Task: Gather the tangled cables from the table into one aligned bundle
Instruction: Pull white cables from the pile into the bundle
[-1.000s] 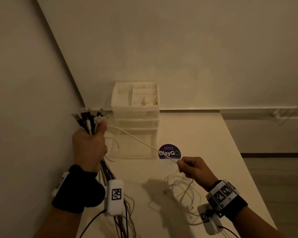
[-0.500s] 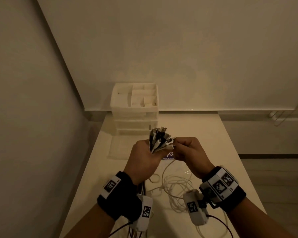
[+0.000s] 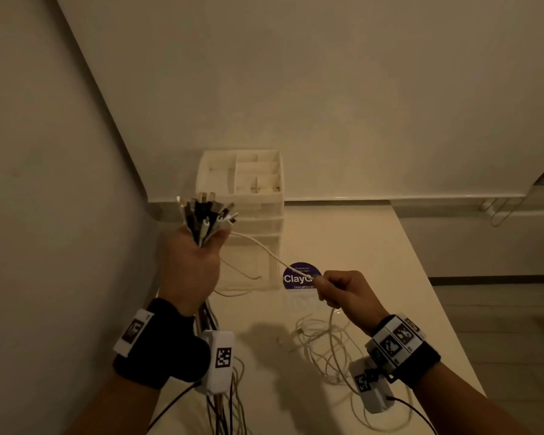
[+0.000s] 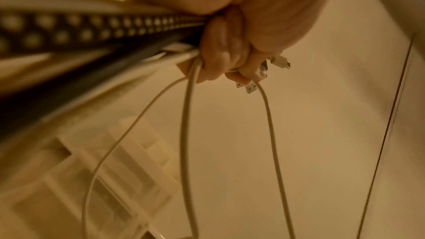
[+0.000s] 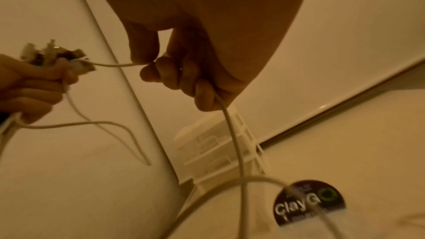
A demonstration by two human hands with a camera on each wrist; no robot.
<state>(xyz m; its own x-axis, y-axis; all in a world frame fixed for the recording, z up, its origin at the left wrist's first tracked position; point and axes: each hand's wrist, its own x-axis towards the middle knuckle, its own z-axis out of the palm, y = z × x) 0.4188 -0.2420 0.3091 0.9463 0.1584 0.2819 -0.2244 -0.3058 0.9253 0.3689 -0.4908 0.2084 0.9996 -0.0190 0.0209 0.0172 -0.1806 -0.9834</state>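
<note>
Half a second ago your hands met over the middle of the table; now they have drawn apart, and your left hand (image 3: 190, 265) has swung up and left, level with the drawer organiser (image 3: 242, 196). That hand is clenched round the cable bundle (image 3: 206, 221), plug ends fanned out above your fist just left of the organiser and the loose lengths hanging below your wrist toward the near table edge. From the bundle one white cable (image 3: 266, 251) runs down and right, in front of the organiser, to your right hand (image 3: 347, 295), which pinches it between thumb and curled fingers; the right wrist view shows the same cable passing through your fist and out below it. Below and in front of your right hand, nearer you than the organiser, a tangle of white cables (image 3: 324, 346) lies on the table (image 3: 374, 246).

Just right of the organiser's front, a round purple sticker (image 3: 296, 277) on the table reads "ClayG", your right hand's fingers covering the rest; the small lines above and below are too fine to read. Black wrist straps carry white square-patterned marker tags, and the left wrist view is motion-blurred apart from your fingers (image 4: 220, 43) wrapped round the cables.
</note>
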